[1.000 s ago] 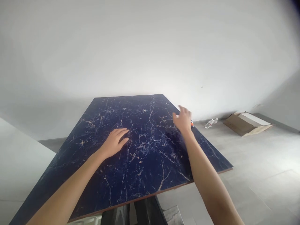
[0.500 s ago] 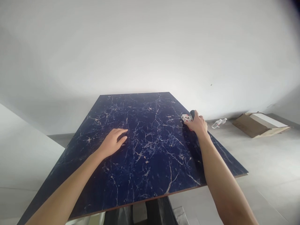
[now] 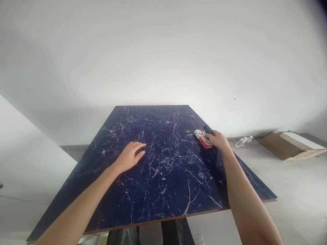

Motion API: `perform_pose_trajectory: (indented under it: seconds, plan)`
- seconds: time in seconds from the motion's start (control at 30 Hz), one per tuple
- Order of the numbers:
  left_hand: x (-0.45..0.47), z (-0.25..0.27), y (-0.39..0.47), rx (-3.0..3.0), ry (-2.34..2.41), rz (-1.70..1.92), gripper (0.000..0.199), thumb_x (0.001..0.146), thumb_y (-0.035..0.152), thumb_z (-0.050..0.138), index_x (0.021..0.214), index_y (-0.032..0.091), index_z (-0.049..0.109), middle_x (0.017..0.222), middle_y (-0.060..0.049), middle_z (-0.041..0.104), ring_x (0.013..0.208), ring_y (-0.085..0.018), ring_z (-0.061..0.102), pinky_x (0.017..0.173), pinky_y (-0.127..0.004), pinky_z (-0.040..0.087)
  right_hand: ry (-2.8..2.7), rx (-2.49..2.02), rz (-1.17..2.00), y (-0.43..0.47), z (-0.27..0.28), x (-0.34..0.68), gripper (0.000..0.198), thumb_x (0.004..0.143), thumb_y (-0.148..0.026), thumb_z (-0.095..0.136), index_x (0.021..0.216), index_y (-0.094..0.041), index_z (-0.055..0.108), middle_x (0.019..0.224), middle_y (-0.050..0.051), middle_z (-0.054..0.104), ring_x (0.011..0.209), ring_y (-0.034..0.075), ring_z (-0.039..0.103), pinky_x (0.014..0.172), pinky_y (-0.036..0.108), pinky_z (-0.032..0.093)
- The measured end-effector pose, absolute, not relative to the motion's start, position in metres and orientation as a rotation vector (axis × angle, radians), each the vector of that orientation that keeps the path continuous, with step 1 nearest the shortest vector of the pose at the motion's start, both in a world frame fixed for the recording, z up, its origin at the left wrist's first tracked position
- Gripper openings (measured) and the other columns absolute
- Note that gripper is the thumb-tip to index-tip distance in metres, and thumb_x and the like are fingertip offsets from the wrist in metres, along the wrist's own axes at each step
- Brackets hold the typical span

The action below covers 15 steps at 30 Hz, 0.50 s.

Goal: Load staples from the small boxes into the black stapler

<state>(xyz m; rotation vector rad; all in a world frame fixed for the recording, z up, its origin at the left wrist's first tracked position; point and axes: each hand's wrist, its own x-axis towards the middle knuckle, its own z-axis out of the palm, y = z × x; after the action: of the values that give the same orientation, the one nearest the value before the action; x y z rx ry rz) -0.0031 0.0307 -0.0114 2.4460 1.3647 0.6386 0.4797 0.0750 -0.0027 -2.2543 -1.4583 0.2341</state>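
On the right side of the bench (image 3: 168, 190), a box (image 3: 205, 141) and a dark object (image 3: 208, 129) are being gripped together by the right hand (image 3: 220, 139); lifting cannot be confirmed. Release is not yet being shown. Nothing is being held by the loosely spread left hand (image 3: 129, 156).

Table top (image 3: 163, 185): is showing deep dark blue, with thin white and pale tan lines zigzagging all over like marble.
Table edge (image 3: 189, 215): is showing reddish brown.
Small carton (image 3: 200, 135): is wearing white at the far end, with dark marks, and red at the near end.
Dark thing (image 3: 208, 129): is looking plain black.
Wall (image 3: 153, 61): is looking pale grey.
Floor (image 3: 288, 190): is looking light grey.
Cardboard box (image 3: 276, 144): is showing brown sides and a white panel.
Plastic bottles (image 3: 241, 142): are looking clear.
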Motion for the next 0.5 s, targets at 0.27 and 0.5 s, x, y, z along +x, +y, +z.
perform_pose_trajectory:
  seconds: [0.27, 0.5]
  plan:
    - [-0.006, -0.010, 0.029, 2.434, 1.342, 0.630, 0.055, 0.100, 0.057, 0.044, 0.148, 0.029, 0.050, 0.150, -0.008, 0.052, 0.140, -0.032, 0.045, 0.121, -0.056, 0.028, -1.639, -2.031, 0.304, 0.074, 0.001, 0.357, 0.052, 0.087, -0.050, 0.056, 0.130, -0.022, 0.066, 0.117, 0.012, 0.074, 0.104, 0.032, 0.068, 0.083, 0.036, 0.049]
    - [-0.017, -0.016, 0.035, 2.367, 1.362, 0.526, 0.101, 0.079, 0.079, 0.062, 0.161, 0.032, 0.027, 0.167, -0.014, 0.026, 0.150, -0.048, 0.023, 0.118, -0.068, 0.021, -1.711, -1.843, 0.460, 0.068, 0.000, 0.233, 0.051, 0.086, -0.050, 0.061, 0.130, -0.022, 0.063, 0.117, 0.010, 0.074, 0.104, 0.030, 0.070, 0.084, 0.035, 0.050]
